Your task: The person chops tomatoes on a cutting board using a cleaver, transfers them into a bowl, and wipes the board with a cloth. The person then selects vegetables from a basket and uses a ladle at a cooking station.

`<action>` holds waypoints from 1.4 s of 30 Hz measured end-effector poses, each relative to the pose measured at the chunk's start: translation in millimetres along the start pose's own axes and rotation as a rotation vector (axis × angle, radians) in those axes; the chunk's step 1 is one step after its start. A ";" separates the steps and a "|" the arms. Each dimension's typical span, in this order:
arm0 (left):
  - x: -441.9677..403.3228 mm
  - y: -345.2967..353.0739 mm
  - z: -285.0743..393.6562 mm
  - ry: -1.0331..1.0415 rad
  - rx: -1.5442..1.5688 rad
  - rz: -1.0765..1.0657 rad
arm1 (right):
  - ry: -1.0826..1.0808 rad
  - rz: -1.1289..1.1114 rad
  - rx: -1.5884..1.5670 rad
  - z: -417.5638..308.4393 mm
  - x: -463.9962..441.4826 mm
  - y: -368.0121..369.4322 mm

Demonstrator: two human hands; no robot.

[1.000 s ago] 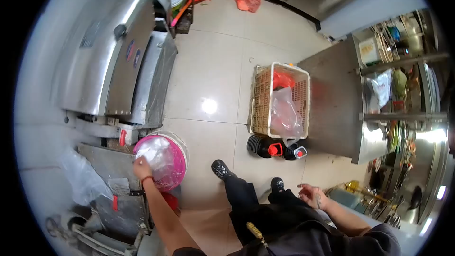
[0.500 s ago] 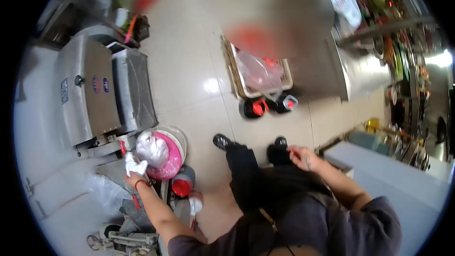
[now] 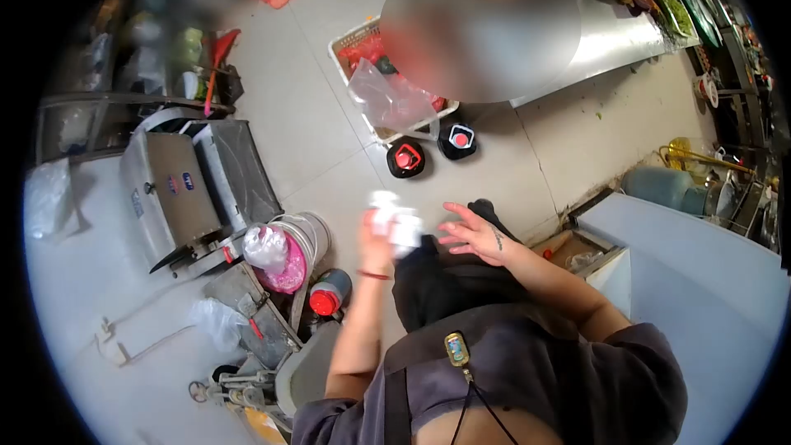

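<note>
Left hand (image 3: 377,241): blurred white bundle (image 3: 404,229) clasped, held on near side of plastic crate (image 3: 338,58) | right hand (image 3: 476,239): fingers spread, held on same crate side | black jugs (image 3: 405,160): placed just beside crate

Gap between left hand (image 3: 376,249) and right hand (image 3: 478,239) passable, white bundle (image 3: 405,229) jutting in from left. Floor (image 3: 301,115) lane open between steel machine (image 3: 169,198) and crate's (image 3: 343,81) left edge. Blockers: black jugs (image 3: 405,160) at crate's near edge, pink bucket (image 3: 290,272) by machine's near corner.
</note>
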State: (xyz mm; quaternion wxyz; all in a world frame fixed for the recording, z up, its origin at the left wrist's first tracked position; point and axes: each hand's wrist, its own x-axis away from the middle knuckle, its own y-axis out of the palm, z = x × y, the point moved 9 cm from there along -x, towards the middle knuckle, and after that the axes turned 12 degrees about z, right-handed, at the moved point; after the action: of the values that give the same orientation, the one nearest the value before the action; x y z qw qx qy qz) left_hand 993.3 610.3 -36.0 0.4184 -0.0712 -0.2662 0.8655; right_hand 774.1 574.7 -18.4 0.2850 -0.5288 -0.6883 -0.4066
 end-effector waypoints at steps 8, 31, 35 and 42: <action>115.1 206.2 169.8 -0.285 0.461 -0.650 | -0.334 0.419 -0.292 -78.2 71.7 -274.8; -2.2 581.6 512.5 -0.786 1.088 -0.904 | -0.891 1.059 0.454 -360.4 190.4 -578.6; 15.3 674.2 612.2 -0.790 1.133 -1.125 | -0.771 1.180 0.356 -365.0 199.6 -649.5; 63.3 876.0 707.8 -0.749 1.070 -1.041 | -0.637 1.355 0.177 -317.7 165.0 -834.7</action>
State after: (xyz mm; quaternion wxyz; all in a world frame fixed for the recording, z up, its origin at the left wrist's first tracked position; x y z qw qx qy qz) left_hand 106.7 -70.5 114.8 0.6262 0.5616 0.0604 0.5374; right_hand -84.9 291.1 62.8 0.3010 -0.9037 -0.2917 0.0871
